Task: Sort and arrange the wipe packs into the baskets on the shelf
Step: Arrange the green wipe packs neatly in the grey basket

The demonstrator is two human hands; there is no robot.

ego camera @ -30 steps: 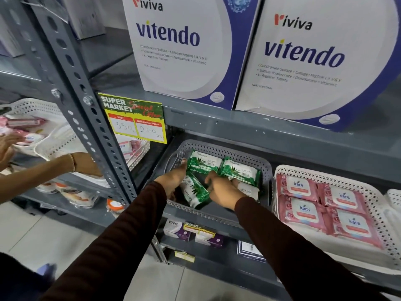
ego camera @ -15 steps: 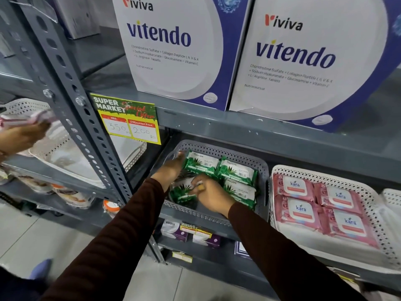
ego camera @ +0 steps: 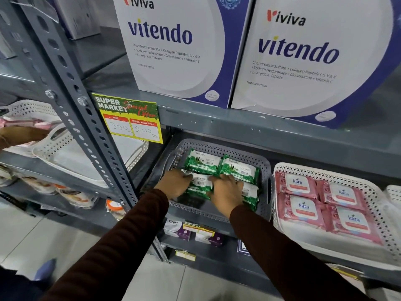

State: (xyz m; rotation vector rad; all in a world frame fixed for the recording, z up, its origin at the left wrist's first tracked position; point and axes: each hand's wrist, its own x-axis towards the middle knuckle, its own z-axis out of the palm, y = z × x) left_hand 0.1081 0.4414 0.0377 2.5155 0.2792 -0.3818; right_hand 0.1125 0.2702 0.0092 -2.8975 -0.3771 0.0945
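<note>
Here, my left hand (ego camera: pixel 176 184) and right hand (ego camera: pixel 227 190) both rest on the same green wipe pack (ego camera: pixel 199 185), one at each end, fingers curled over its edges; so each grip is closed on that pack, which lies in the front-left part of the grey basket (ego camera: pixel 263 170). Behind it, 2 more green packs (ego camera: pixel 221 167) lie side by side along the back of the basket, touching each other. Another green pack (ego camera: pixel 250 195) sits under my right fingers at the front right. The grey basket stands on the grey metal shelf (ego camera: pixel 282 135).

Just beside it on the right, a white basket (ego camera: pixel 325 172) holds 4 pink packs (ego camera: pixel 321 203) marked kara, laid 2 by 2. Above, 2 big white and blue vitendo boxes (ego camera: pixel 303 61) stand on the upper shelf. A yellow price tag (ego camera: pixel 130 119) reading 350 and 200 hangs from the shelf edge. At far left, another person's hand (ego camera: pixel 20 135) reaches toward a white basket with pink packs.
</note>
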